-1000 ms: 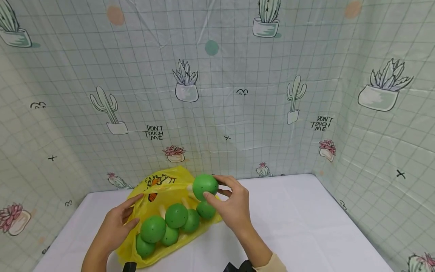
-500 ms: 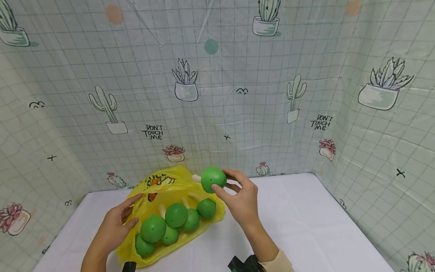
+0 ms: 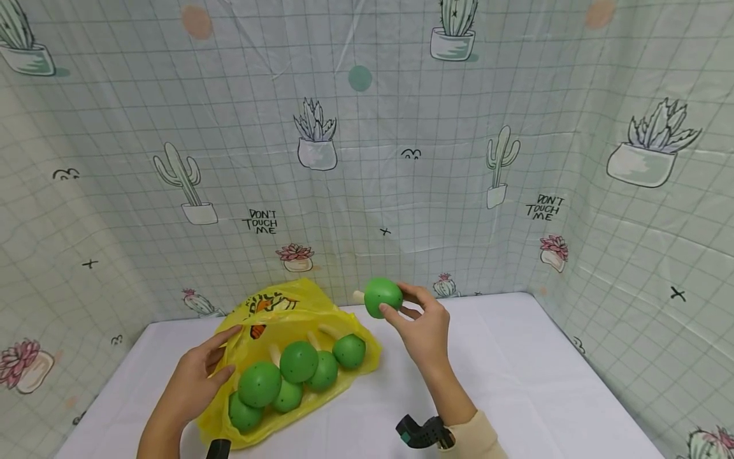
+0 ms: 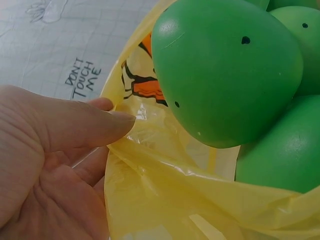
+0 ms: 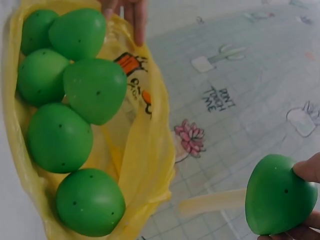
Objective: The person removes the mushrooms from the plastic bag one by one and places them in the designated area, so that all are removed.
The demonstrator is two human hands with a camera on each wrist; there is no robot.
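A yellow plastic bag (image 3: 312, 293) lies with its mouth spread open on the left of the white table. Inside it rest several green toy mushrooms (image 3: 298, 361) with round, black-dotted caps and pale stems. My left hand (image 3: 189, 386) pinches the bag's left edge; in the left wrist view the thumb (image 4: 100, 125) presses on the inner side of the plastic. Beyond the bag's right side, my right hand (image 3: 427, 328) holds one green mushroom (image 3: 382, 298) by its cap above the table. Its pale stem (image 5: 212, 201) points left, towards the bag.
White cloth covers the table (image 3: 516, 382). Behind and beside it hangs a grid-patterned curtain (image 3: 367, 191) printed with potted cacti. A black strap device (image 3: 424, 433) sits on the right wrist, and a dark part (image 3: 218, 448) shows near the left one.
My right hand has lifted the mushroom up and right, out from over the bag. The bag's right corner is now uncovered. My left hand stays at the bag's edge.
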